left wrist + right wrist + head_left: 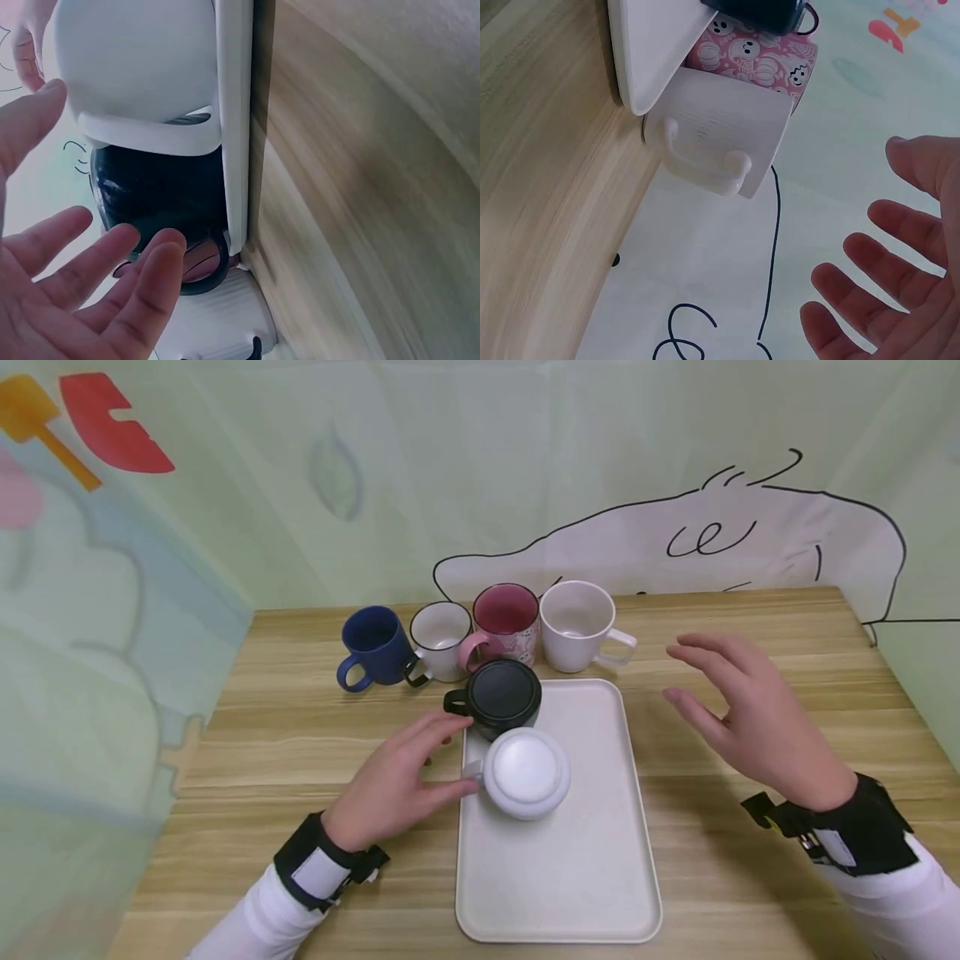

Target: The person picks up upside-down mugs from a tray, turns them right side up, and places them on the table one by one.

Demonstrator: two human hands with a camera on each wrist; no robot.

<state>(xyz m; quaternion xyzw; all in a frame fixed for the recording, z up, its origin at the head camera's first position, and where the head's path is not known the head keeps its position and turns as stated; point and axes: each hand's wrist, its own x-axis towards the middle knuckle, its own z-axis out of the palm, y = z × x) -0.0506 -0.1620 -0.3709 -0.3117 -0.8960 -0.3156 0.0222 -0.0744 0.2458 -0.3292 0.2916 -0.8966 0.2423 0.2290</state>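
A white mug [527, 773] stands on the white tray [562, 877] with a closed round face up and its handle to the left. Just behind it on the tray is a black mug [501, 697], also closed on top, its handle pointing left. My left hand [401, 781] hovers beside the white mug's handle, thumb and fingers spread apart with nothing gripped. In the left wrist view its fingertips overlap the black mug [157, 191]. To the right of the tray, my right hand [757, 718] is raised with loosely bent fingers and holds nothing; the white ribbed mug [716, 127] is nearest it.
Behind the tray, a row of upright mugs lines the wooden table [315, 752]: a blue mug [375, 647], a white mug with dark rim [441, 639], a pink patterned mug [506, 622] and a larger white mug [576, 627]. A printed curtain [360, 460] hangs behind them.
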